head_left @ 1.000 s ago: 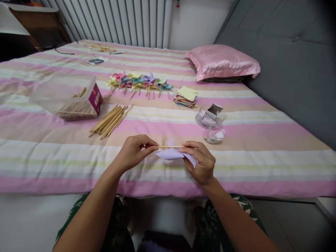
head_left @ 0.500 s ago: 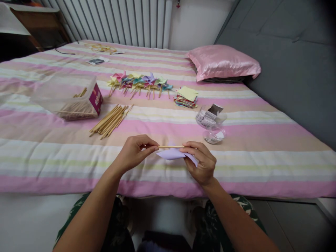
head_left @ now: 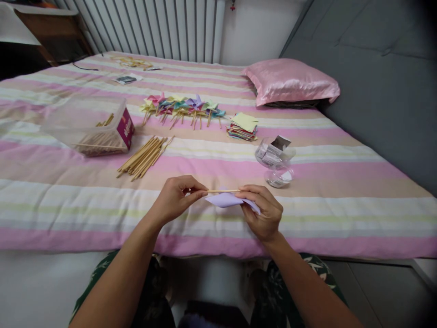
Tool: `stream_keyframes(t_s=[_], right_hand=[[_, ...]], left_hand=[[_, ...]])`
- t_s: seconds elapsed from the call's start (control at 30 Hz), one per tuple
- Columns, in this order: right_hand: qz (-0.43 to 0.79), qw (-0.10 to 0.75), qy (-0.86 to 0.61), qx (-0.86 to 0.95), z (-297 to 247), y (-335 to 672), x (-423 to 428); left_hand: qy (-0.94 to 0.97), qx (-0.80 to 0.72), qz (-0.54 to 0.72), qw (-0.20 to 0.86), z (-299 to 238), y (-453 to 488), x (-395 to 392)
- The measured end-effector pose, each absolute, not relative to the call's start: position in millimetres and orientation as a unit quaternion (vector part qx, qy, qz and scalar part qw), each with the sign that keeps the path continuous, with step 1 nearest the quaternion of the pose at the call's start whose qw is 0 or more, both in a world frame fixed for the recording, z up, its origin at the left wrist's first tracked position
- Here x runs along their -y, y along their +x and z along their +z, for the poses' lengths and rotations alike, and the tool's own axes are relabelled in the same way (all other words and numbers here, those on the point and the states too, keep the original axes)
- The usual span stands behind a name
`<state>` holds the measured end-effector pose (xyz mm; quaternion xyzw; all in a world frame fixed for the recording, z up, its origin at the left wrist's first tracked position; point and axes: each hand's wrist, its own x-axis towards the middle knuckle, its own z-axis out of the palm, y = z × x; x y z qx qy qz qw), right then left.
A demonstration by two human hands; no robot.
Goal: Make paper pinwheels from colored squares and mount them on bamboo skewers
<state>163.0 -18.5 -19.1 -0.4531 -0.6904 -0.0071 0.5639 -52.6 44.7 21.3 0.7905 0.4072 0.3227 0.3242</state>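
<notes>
Over the near edge of the striped bed, my left hand (head_left: 177, 197) pinches one end of a thin wooden stick (head_left: 222, 191) held level. My right hand (head_left: 264, 212) is closed on the stick's other end together with a folded lilac paper pinwheel (head_left: 224, 200) that hangs just under the stick. Further back lies a loose bundle of wooden sticks (head_left: 144, 156). Behind it a row of finished coloured pinwheels (head_left: 182, 107) lies across the bed, with a stack of coloured paper squares (head_left: 242, 126) to its right.
A clear plastic box (head_left: 90, 125) with sticks inside stands at the left. A small clear container (head_left: 276, 160) holding small items sits right of centre. A pink pillow (head_left: 290, 81) lies at the back right by a grey headboard (head_left: 375, 68). A radiator (head_left: 153, 27) lines the far wall.
Both hands stay nearly still. My right hand's fingers have shifted slightly on the lilac paper, which now lies a little flatter under the stick.
</notes>
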Motion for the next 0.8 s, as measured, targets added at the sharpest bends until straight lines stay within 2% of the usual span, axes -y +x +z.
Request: stream_keyframes(t_s=[0.8], right_hand=[[-0.001,0.589,-0.435,0.681,-16.1,160.6,18.9]], left_hand=[[0.781,-0.404,0.328,0.346,21.1,-52.1,-44.5]])
